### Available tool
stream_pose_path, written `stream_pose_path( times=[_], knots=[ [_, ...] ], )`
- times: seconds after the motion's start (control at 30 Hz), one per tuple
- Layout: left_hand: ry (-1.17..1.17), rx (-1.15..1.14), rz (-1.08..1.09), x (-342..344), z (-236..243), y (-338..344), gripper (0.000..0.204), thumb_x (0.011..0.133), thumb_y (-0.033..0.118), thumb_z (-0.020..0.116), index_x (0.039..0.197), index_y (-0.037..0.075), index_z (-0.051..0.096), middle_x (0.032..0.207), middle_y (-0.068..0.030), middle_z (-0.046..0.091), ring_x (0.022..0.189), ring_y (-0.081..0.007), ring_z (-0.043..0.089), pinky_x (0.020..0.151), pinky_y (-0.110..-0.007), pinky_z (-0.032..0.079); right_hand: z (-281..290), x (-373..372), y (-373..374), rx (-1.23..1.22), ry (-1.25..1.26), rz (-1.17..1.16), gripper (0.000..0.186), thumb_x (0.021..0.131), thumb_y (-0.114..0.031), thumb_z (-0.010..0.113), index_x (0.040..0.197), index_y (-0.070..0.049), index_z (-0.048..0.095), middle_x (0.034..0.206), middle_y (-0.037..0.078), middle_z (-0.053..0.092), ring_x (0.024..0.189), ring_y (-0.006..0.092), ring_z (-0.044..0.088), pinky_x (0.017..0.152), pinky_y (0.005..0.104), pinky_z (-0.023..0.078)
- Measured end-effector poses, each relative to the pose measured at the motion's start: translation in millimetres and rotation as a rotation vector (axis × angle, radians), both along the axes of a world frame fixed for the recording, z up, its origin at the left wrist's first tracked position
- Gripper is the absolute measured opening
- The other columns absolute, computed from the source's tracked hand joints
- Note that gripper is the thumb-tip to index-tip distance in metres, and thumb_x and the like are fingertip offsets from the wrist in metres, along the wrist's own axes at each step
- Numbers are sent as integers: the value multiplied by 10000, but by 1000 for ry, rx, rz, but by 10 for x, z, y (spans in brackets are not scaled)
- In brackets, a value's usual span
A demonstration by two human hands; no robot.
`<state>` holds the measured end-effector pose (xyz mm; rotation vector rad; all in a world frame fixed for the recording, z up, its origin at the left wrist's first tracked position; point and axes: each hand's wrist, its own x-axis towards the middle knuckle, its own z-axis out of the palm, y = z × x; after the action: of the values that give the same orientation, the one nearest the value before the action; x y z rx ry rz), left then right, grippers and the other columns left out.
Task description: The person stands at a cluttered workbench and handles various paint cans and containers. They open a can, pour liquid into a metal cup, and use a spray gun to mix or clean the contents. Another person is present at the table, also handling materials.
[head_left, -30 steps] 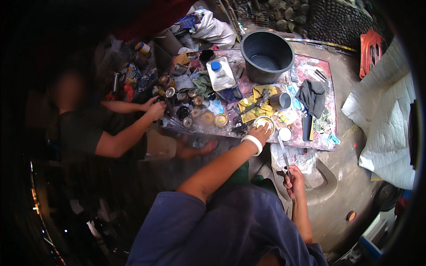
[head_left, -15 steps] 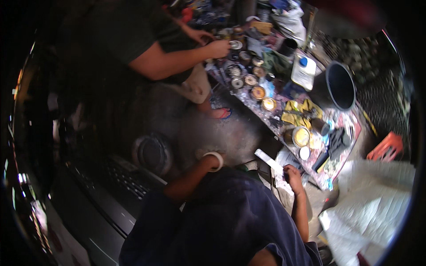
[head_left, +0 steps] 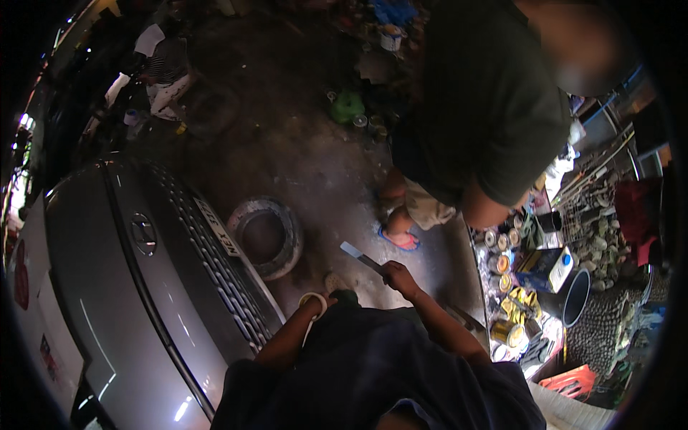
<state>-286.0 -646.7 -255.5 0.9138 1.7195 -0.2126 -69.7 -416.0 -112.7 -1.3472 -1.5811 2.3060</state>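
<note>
My right hand (head_left: 398, 279) is closed round a flat, spatula-like tool (head_left: 358, 254), its pale blade pointing up and left above the floor. My left hand (head_left: 321, 304) is low beside the grey car (head_left: 93, 251), with a pale tape-like ring (head_left: 312, 297) around the wrist area and a strip dangling from it; its fingers are unclear. A dull grey tyre-like ring (head_left: 283, 236) lies flat on the floor near the car's grille.
A co-worker (head_left: 487, 107) in a dark shirt and sandals stands at upper right, beside a cluttered table (head_left: 480, 287) of tins, rags and a black bucket (head_left: 577, 301). A red plastic piece (head_left: 566, 383) is at lower right. Assorted containers (head_left: 365, 118) sit farther back.
My view has swung left from the table to the car. My left hand has left the tin on the table; my right hand still grips the tool. The co-worker appears more upright.
</note>
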Motion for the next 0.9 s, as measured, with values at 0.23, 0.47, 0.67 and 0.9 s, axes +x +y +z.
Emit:
stream_pose_path(
  times=[0.23, 0.47, 0.67, 0.9],
  knots=[
    [-352, 63, 451, -741, -338, -576, 526, 954, 438, 482, 1233, 24, 649, 1302, -178, 607, 1202, -359, 556, 1015, -464, 403, -65, -1800, 442, 29, 66, -112, 181, 959, -213, 455, 970, -86, 583, 677, 49, 577, 502, 127, 477, 432, 290, 356],
    [-365, 106, 644, -1377, -465, -347, 442, 969, 382, 502, 1170, 23, 664, 1210, -173, 626, 1104, -365, 560, 962, -461, 407, -67, -3308, 1139, -38, 58, -341, 147, 950, -205, 453, 931, -97, 551, 647, 54, 570, 456, 149, 461, 421, 312, 344],
    [-202, 211, 665, -2315, -511, 403, 488, 960, 447, 529, 1115, 8, 675, 1121, -204, 643, 1010, -391, 573, 897, -484, 425, -840, -4302, 2108, 60, 58, -427, 242, 962, -308, 490, 838, -117, 572, 619, 65, 557, 420, 154, 438, 387, 309, 338],
    [162, 676, 455, -3546, -377, 1275, 557, 950, 524, 561, 1050, -9, 689, 1016, -240, 663, 900, -422, 588, 821, -510, 445, -670, -5280, 3260, 319, 149, -300, 334, 976, -374, 511, 812, -100, 609, 600, 45, 544, 447, 151, 466, 400, 323, 320]
  ],
)
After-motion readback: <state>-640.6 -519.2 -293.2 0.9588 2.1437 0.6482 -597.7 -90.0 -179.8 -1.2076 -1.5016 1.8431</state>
